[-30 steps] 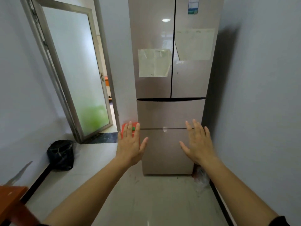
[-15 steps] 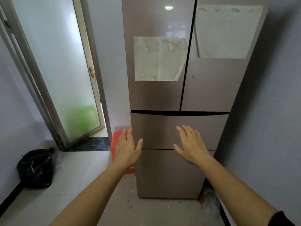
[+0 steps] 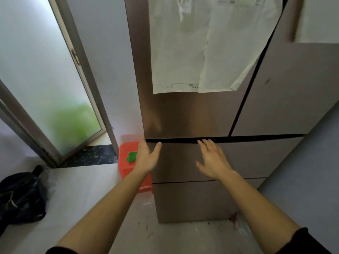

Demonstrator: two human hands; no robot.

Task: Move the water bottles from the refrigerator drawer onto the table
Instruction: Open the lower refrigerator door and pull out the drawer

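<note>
a tall bronze refrigerator (image 3: 201, 116) fills the frame in a narrow room, a frosted glass door (image 3: 45, 79) standing open to its left. below its two upper doors, hung with taped paper sheets (image 3: 183, 52), sit two closed drawers, the upper drawer (image 3: 256, 156) above the lower drawer (image 3: 192, 200). a black bag (image 3: 20, 197) slumps on the floor at far left, and what looks like a red plastic stool (image 3: 126, 167) stands just beside the refrigerator's left flank. the person's left hand (image 3: 146, 158) and right hand (image 3: 212, 162) reach to the top edge of the upper drawer, fingers straight and loose, gripping nothing, the tips at the dark gap (image 3: 256, 138) that runs above it; whether they touch the lip cannot be told. the water bottles are nowhere in sight, presumably behind a shut drawer front, and no table shows either. the step in hand looks like opening the drawer, with the task barely begun. done well, it calls for both sets of fingers to hook into the gap, spaced evenly either side of centre so the drawer slides straight rather than skewing, and for a smooth, level pull — a jerk could set loose bottles rolling inside. the left hand sits near the drawer's corner; shifting it inward would balance the pull.
</note>
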